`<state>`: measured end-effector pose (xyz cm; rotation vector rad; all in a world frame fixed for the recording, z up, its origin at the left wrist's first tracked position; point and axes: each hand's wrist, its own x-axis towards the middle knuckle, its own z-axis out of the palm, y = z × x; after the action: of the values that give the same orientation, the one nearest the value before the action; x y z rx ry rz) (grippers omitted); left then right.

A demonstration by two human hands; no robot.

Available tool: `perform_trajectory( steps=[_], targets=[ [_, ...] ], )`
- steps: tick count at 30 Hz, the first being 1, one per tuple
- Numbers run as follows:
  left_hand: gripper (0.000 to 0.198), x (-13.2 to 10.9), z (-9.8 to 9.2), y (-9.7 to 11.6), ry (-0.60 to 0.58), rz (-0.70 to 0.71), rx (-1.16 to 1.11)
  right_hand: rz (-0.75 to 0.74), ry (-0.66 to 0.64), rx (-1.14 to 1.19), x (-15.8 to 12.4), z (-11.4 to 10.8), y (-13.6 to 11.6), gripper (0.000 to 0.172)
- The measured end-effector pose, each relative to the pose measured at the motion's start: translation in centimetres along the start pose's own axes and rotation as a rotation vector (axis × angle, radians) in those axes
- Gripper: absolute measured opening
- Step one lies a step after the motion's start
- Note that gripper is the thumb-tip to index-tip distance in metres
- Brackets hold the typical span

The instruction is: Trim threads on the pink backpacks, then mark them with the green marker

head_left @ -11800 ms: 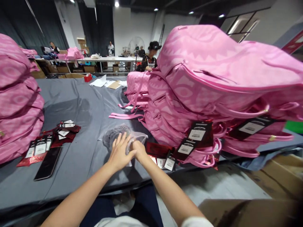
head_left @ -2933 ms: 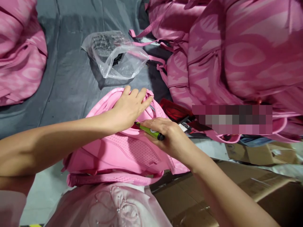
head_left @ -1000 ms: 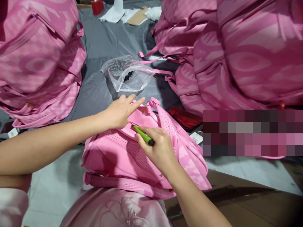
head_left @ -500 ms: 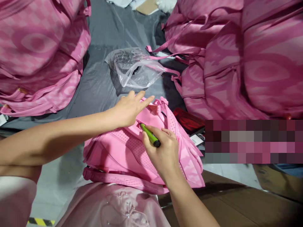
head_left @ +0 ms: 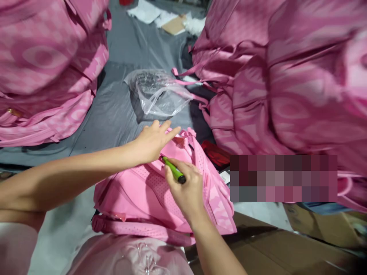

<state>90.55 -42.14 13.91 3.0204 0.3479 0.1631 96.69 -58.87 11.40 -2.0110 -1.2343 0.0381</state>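
Backpack: a pink backpack (head_left: 143, 194) lies on the edge of the grey cloth table (head_left: 114, 114), directly before the person, with its perforated back panel up and one padded strap along the near side.
Backpack direction: its long axis goes from the person away and a little to the right; the top with the small loop points toward the plastic bag (head_left: 160, 95).
Green tool: a thin green stick (head_left: 172, 173) with a black end, like a pen; what it is exactly, I cannot tell.
Tool direction: the black end points down-right toward the wrist, and the other end points up-left, under the left hand.
Left hand (head_left: 151, 143): it rests on the top part of the backpack, fingers stretched and slightly spread, holding nothing.
Right hand (head_left: 185, 191): thumb and fingers pinch the green stick, just over the back panel.
Change: half a second ago both hands and the stick had nearly the same pose. About twelve seconds ago the hands were at the plastic bag and no backpack lay in front.
Around: piles of pink backpacks stand at the left (head_left: 48, 65) and right (head_left: 281, 84), red tags (head_left: 215, 152) lie beside the backpack, and a cardboard box (head_left: 272, 248) is at the lower right.
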Motion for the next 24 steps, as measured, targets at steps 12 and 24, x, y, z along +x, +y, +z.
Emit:
perform_trajectory(
  steps=[12, 24],
  targets=[
    [0.090, -9.1, -1.6, 2.3, 0.111, -0.135, 0.184, -0.416, -0.013, -0.470, 13.4, -5.7, 3.2, 0.029],
    [0.074, -10.4, -0.1, -2.9, 0.308, -0.032, -0.209, -0.342, -0.525, -0.732, 16.8, 5.0, 7.1, 0.029]
  ],
)
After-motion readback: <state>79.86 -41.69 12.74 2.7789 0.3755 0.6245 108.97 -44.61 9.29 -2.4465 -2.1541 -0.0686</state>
